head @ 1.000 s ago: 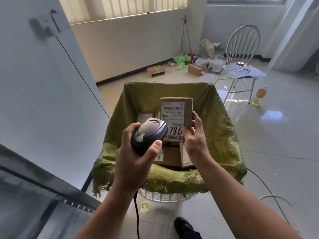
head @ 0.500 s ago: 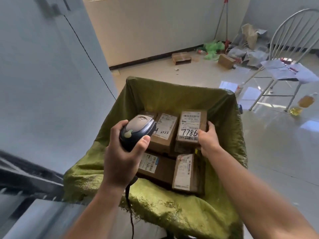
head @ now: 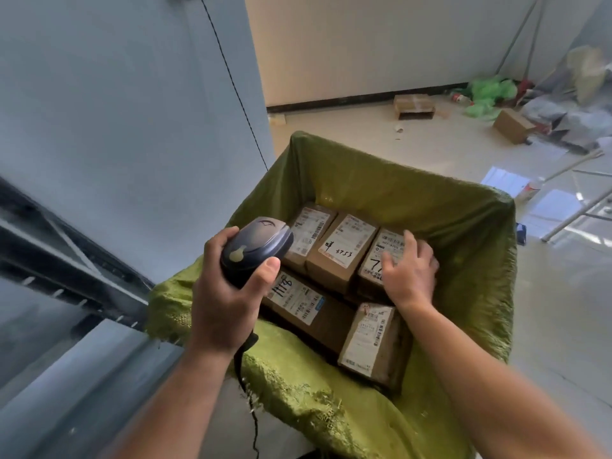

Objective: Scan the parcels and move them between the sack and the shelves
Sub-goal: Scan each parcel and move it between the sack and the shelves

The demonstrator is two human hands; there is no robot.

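A green woven sack (head: 397,180) stands open in front of me with several brown labelled parcels lying flat inside. My left hand (head: 225,303) grips a dark handheld scanner (head: 255,246) over the sack's left edge. My right hand (head: 410,273) rests with spread fingers on top of the parcel marked with a 7 (head: 381,250), which lies in the back right of the sack. Next to it lies the parcel marked 3753 (head: 341,250), and another parcel (head: 309,230) sits partly behind the scanner. Nearer me lie the parcel marked 1118 (head: 298,299) and one more parcel (head: 367,336).
A metal shelf frame (head: 66,270) runs along the left, below a grey panel. The scanner cable (head: 255,425) hangs down in front of the sack. Loose cardboard boxes (head: 414,106) and rubbish lie on the far floor. Chair legs (head: 576,210) stand at the right.
My right hand lowered the parcel from in front of the scanner into the back right of the sack and now lies on top of it. My view tilted down.
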